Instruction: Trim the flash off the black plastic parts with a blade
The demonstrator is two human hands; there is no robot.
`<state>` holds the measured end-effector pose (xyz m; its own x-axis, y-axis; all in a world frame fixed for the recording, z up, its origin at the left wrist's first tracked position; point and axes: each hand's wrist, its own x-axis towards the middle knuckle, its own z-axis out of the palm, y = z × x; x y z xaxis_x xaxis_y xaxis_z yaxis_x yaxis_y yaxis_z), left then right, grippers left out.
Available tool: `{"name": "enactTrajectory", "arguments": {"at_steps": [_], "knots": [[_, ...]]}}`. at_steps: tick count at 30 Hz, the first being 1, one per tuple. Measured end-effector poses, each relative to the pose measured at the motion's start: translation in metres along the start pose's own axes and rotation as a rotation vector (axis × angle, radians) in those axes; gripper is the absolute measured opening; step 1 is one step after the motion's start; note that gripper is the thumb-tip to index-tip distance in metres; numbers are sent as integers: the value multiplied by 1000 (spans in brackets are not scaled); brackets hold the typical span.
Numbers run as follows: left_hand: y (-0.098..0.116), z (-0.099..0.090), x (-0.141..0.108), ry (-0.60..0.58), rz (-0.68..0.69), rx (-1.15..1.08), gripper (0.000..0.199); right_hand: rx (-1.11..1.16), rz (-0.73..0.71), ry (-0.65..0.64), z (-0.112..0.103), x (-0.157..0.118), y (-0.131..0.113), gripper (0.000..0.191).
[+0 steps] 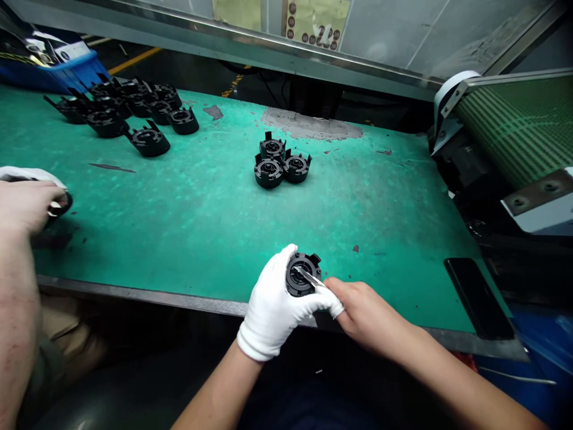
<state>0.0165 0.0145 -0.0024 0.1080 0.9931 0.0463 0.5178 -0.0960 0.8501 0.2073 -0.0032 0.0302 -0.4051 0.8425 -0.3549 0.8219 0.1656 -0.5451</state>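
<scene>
Gloved left hand (271,304) grasping a black round part (295,290) above the near edge of the green table (179,239); bare right hand (362,307) gripping a slim metal tool (311,278), its tip at the part's face. Beyond stand three similar parts (269,174); a phone (478,298) lies to the right; a co-worker's hand (27,204) appears far left.

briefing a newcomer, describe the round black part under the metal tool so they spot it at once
On the green benchtop, go to the near edge, where the white-gloved left hand grips a round black part. Unlike the three-part cluster beyond, it has a slim metal tool over its centre, held by the bare right hand.
</scene>
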Motion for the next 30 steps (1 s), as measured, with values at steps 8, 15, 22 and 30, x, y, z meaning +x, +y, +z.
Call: {"name": "enactTrajectory", "arguments": {"at_steps": [8,15,22,30], "knots": [[-6,0,0,-22,45,-13,101,86,25,140,10,-14,0,18],[-5,1,-1,-20,34,-6,101,49,128,174,21,-23,-5,18],[-8,2,0,-28,42,-15,100,38,173,169,30,-22,-17,17],[-9,0,2,-29,58,22,100,139,60,132,22,-18,-8,18]]}}
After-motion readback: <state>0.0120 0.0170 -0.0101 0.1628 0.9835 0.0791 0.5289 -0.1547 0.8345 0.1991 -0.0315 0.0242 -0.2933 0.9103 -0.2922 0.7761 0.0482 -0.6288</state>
